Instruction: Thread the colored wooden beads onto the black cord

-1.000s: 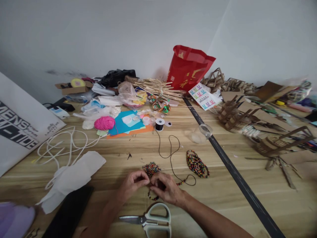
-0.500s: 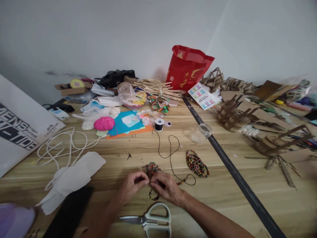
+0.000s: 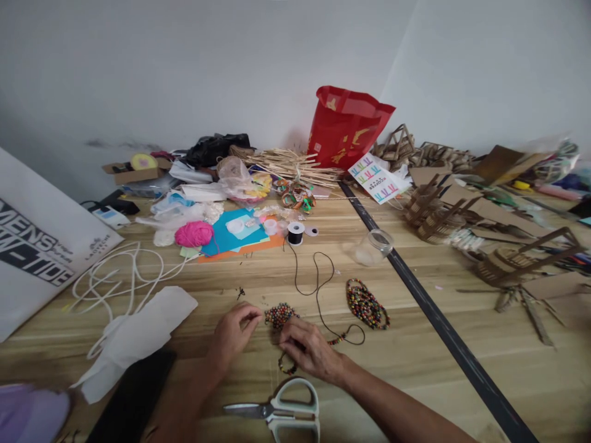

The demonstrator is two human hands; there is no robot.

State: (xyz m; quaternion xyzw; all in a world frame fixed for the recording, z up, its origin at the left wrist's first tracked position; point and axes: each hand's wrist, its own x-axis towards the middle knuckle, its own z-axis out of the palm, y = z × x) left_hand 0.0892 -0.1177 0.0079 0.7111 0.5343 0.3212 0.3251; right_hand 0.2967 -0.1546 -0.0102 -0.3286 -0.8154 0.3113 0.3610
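Note:
My left hand (image 3: 234, 334) rests on the wooden table with its fingertips pinched together right beside a small heap of coloured beads (image 3: 279, 314). My right hand (image 3: 308, 352) is closed over a black cord (image 3: 318, 289), on which a short run of beads (image 3: 287, 368) hangs below the fingers. The cord runs back across the table to a black spool (image 3: 296, 232). A finished bead loop (image 3: 367, 304) lies just to the right of the hands.
Scissors (image 3: 277, 410) lie at the near edge. White cloth (image 3: 138, 337) and white rope (image 3: 115, 277) lie left. Pink yarn (image 3: 194, 234), coloured paper, a red bag (image 3: 346, 129) and cardboard models (image 3: 462, 209) crowd the back and right. A clear jar (image 3: 375, 246) lies beside a black strip.
My left hand has drawn away from the right hand, up and to the left, to the edge of the bead heap. The right hand has stayed on the cord.

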